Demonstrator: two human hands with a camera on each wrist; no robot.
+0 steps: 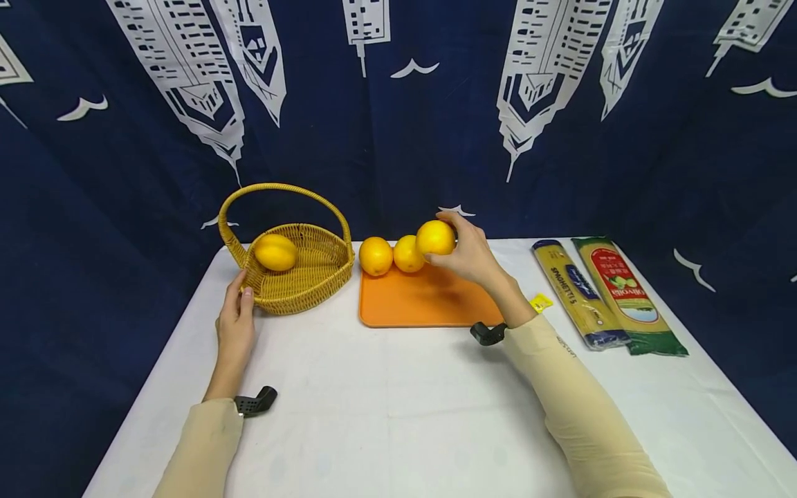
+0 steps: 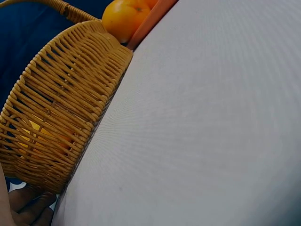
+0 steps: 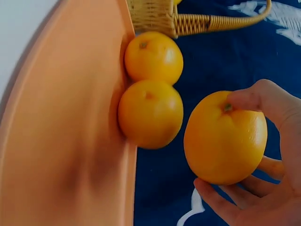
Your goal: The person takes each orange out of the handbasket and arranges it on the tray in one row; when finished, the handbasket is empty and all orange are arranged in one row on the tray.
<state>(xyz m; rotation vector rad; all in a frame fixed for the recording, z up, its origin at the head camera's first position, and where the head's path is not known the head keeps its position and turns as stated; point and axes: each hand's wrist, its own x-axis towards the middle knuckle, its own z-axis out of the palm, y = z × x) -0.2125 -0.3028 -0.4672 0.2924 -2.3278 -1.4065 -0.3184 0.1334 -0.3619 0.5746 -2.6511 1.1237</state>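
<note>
Nearest: left sleeve (image 1: 202, 446) and right sleeve (image 1: 575, 408), beige, black wrist devices on both arms. Wide stretch of white tablecloth (image 1: 386, 415) runs from the bottom of the head view up to tray and basket; room to move between the forearms.

Left hand (image 1: 236, 326) touches the near left end of the wicker basket (image 1: 305, 303), fingers against the outer wall; can't tell if it grips or only rests there. Basket stands near the table's left edge, handle up, one yellow-orange fruit (image 1: 275, 253) inside at the left end; right part of the floor shows bare wicker.

Orange tray (image 1: 407, 304) sits right of basket, narrow gap between. Its near part is bare. Right hand (image 1: 468, 254) reaches over it, thumb and fingers curled round an orange (image 1: 436, 237), held up off the tray; right wrist view shows it apart from the other two.

Left orange (image 1: 376, 256) and middle orange (image 1: 407, 254) lie side by side at the tray's far edge, touching.

Right of tray: small yellow packet (image 1: 540, 302), partly behind the arm, then spaghetti pack (image 1: 578, 294) and green-red pack (image 1: 630, 294), angled toward the right table edge.

Farthest: navy curtain (image 1: 398, 152) behind the table's back edge.
</note>
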